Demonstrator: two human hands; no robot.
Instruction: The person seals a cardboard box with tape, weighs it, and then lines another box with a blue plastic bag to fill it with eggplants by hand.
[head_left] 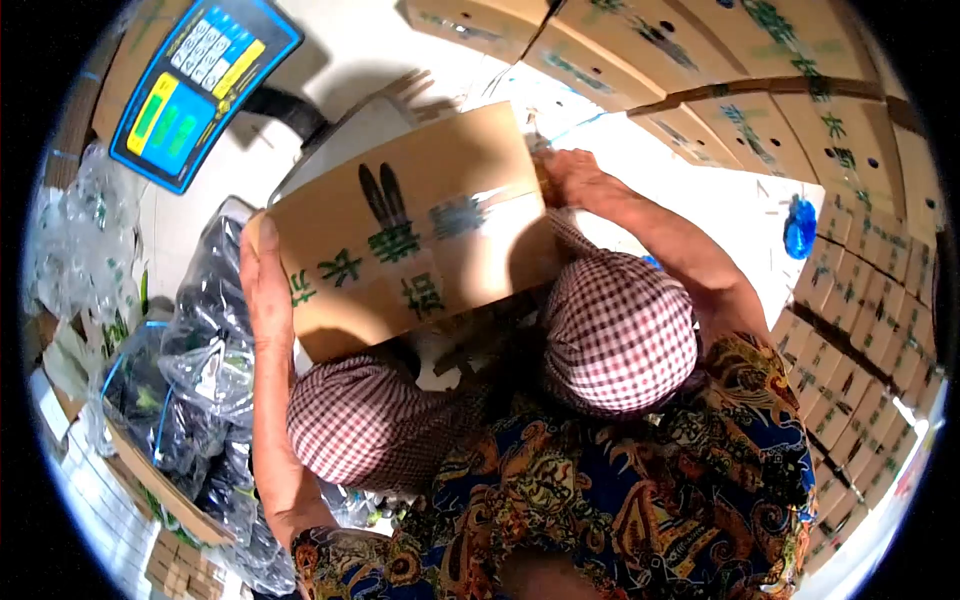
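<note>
A cardboard box (400, 250) with green printed characters and a strip of clear tape lies tilted in front of my knees. My left hand (265, 285) grips its left end, the thumb lying over the top edge. At the far right corner, my right hand (570, 178) has its fingers curled against the box's side; part of that grip is hidden. Below the box are my knees in checked cloth (620, 330). Under its far edge shows a pale scale platform (365, 135).
A blue scale display (200, 90) stands at the upper left on a dark post. Plastic bags (215, 340) with dark contents crowd the left side. Stacked cardboard boxes (740, 130) line the back and right. A blue roll-like object (800, 228) lies by the right stack.
</note>
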